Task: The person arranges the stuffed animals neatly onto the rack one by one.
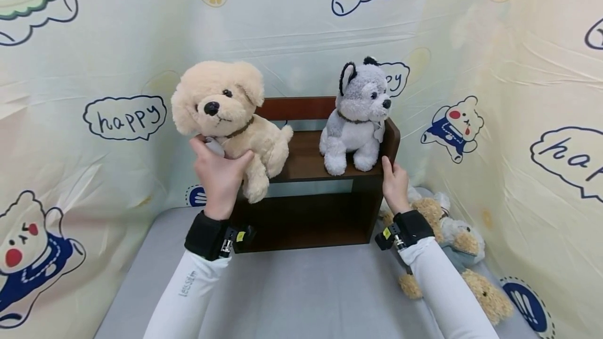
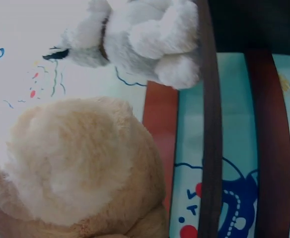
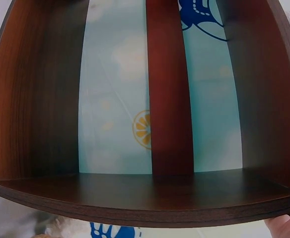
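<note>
My left hand (image 1: pixel 218 176) grips the cream dog (image 1: pixel 233 114) by the shelf (image 1: pixel 305 155), left of the grey dog (image 1: pixel 355 127); my right hand (image 1: pixel 397 187) grips the shelf's right side.

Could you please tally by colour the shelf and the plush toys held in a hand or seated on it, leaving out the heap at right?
Dark brown wooden shelf: 1
Cream plush dog, held in the left hand: 1
Grey-and-white plush dog, seated on the shelf: 1
Total: 3
</note>
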Motion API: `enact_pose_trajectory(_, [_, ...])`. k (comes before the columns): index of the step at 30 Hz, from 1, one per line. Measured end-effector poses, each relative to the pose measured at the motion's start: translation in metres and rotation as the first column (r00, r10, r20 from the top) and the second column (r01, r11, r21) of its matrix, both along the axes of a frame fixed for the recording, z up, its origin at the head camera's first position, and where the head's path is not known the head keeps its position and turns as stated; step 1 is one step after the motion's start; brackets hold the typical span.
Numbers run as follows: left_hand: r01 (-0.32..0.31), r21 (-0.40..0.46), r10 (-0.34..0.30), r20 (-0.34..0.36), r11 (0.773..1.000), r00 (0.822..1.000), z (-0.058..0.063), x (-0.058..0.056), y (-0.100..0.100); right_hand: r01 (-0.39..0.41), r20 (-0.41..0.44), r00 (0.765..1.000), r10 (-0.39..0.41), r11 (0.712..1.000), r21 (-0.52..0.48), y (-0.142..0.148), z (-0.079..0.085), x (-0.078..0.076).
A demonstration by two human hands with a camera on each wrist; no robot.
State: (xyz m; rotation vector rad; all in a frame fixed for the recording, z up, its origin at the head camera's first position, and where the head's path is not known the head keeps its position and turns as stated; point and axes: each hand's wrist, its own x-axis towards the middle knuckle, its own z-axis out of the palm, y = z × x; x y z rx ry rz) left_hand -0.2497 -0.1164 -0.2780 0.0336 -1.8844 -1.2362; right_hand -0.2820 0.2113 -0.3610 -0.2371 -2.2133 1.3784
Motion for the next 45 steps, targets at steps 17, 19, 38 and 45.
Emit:
enact_pose_trajectory(17, [-0.048, -0.055, 0.050, 0.031, 0.997, 0.998, -0.007, -0.024, 0.011, 0.000, 0.001, 1.000, 0.000, 1.000, 0.007, 0.001, -0.002, -0.003])
enact_pose_trajectory(19, [-0.066, -0.067, 0.069, 0.040, 0.996, 0.997, -0.008, -0.026, 0.013, -0.002, 0.002, 1.000, 0.002, 1.000, 0.005, 0.002, -0.003, -0.003])
enact_pose_trajectory(38, [-0.129, -0.134, 0.148, 0.141, 0.983, 0.979, -0.009, -0.036, 0.029, -0.007, 0.008, 1.000, 0.007, 1.000, -0.004, 0.002, -0.002, -0.003])
enact_pose_trajectory(45, [-0.095, -0.221, 0.130, 0.148, 0.971, 0.980, -0.015, -0.039, 0.037, 0.003, 0.015, 1.000, -0.003, 1.000, -0.014, 0.001, -0.004, -0.002])
